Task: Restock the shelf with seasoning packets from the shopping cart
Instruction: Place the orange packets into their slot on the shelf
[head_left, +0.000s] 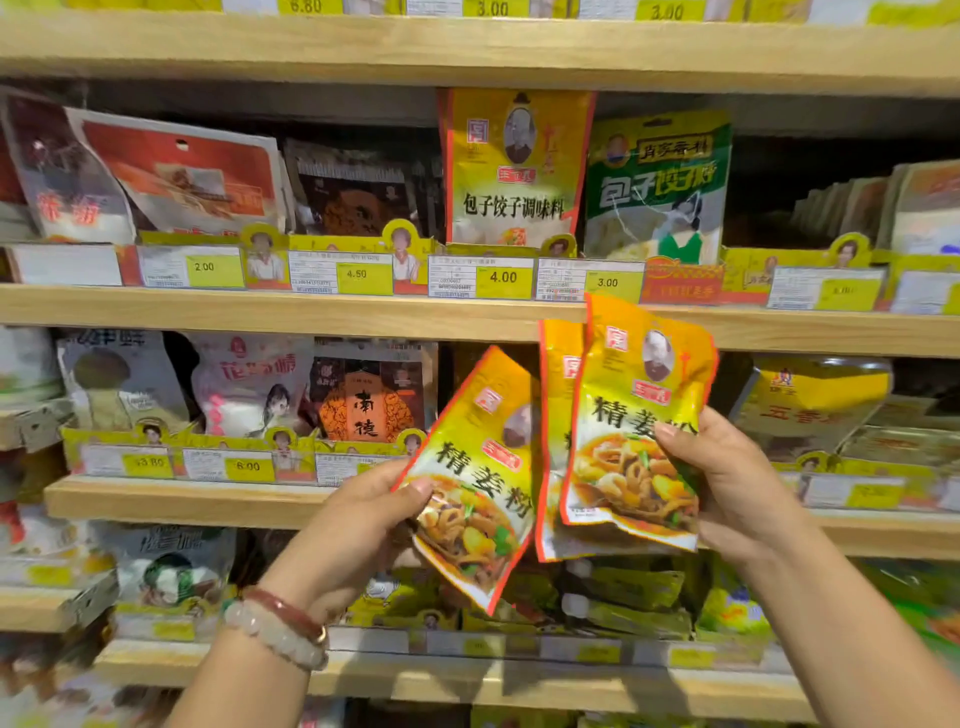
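Head view: both hands are raised before the shelves, each holding yellow ginger-powder packets; the left hand (358, 525) pinches one packet (478, 478) by its lower left corner, thumb on the front, so the packet tilts up to the right with its label readable; the right hand (727, 478) grips a pair (631, 421) by the right edge, thumb across the front, one packet in front and a second showing as a strip just behind on its left; holding them fanned and face-on seems meant for checking the label and separating one from the rest before shelving.

The packets hang in front of the middle shelf (260, 306), below the 4.00 tag (480, 277) and the 3.00 tag (589, 280); above those tags stand a yellow dumpling-seasoning packet (514, 166) and a green one (657, 187), upright and facing out so shoppers can read them.

Behind the held packets the bay on the lower shelf (182, 499) looks dark and nearly bare, likely the slot to fill, though I cannot tell for certain; the cart is not in view.

Bracelets (280, 623) circle the left wrist.
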